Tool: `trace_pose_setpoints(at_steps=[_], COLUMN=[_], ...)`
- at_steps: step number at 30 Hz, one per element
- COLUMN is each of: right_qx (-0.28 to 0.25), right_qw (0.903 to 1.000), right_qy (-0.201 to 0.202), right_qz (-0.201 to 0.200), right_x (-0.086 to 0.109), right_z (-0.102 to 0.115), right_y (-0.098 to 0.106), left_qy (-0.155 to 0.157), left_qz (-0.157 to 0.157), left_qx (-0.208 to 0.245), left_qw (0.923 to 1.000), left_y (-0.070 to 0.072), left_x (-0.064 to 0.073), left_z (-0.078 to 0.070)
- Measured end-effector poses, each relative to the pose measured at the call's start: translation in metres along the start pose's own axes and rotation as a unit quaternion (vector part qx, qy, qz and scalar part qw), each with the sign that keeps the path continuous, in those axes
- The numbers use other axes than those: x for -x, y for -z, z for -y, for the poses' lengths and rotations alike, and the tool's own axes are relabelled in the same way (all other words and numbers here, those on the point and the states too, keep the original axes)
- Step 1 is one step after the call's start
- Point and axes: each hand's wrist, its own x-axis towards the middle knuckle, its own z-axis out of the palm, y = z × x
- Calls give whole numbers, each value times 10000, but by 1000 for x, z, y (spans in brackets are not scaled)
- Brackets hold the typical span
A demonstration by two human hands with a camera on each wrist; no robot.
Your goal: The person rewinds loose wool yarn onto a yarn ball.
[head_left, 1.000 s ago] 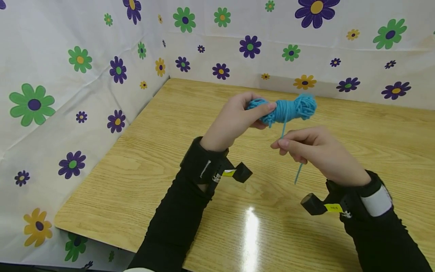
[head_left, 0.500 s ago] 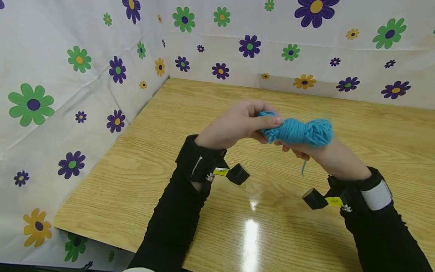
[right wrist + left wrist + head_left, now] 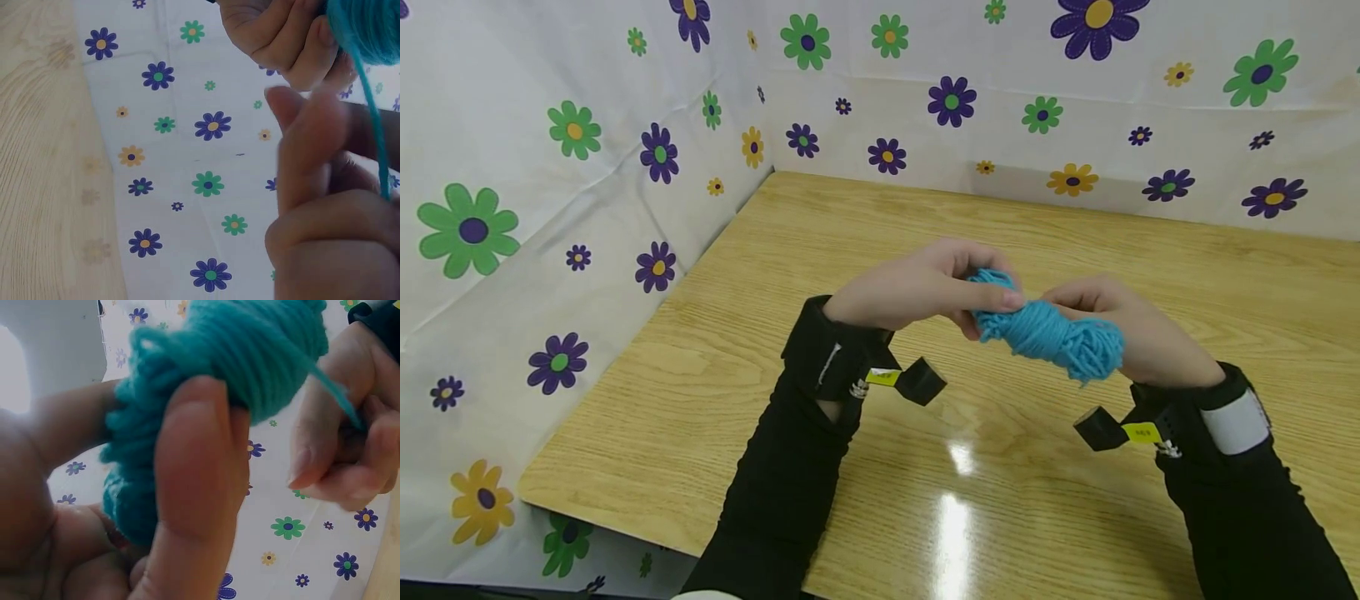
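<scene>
A skein of blue yarn (image 3: 1043,330) hangs in the air over the table, its right end tilted down. My left hand (image 3: 917,287) grips the skein's left end, thumb across the front. Behind the skein's right part is my right hand (image 3: 1150,337), its fingertips hidden there in the head view. In the left wrist view a strand of yarn (image 3: 334,392) runs from the skein into the curled fingers of the right hand (image 3: 350,447). The right wrist view shows that strand (image 3: 374,119) stretched down from the skein to the same hand.
The wooden table (image 3: 760,358) spreads beneath both hands, with light glaring off its front part. A white cloth with printed flowers (image 3: 865,75) stands behind the table and along its left side. Each wrist carries a strapped-on camera (image 3: 922,381).
My left hand has lowered the skein and tipped its right end downward. My right hand has passed from below the skein to behind it. The strand's loose tail is now out of sight.
</scene>
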Motion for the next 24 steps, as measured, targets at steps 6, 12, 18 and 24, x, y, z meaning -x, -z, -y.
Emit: trace_pose_setpoints(at_steps=[6,12,18,24], right_qx=[-472,-1083,-1338,-1497], right_qw=[9968,9894,9867,9872], right_qy=[112,372,585,479], right_qz=[629,894,716,259], right_x=[-2,-1,1,2], right_z=[-3,-5,-4,0], right_y=[6,9,8,5], left_qy=[-91,-112,12,242], left_qz=[209,546,573,319], left_qx=[-270,-634,-962,-1496], left_qw=[9994,9964,9937,9879], left_y=[2,2,1,-1], left_x=[2,2,2,1], left_z=[-1,-1,0,0])
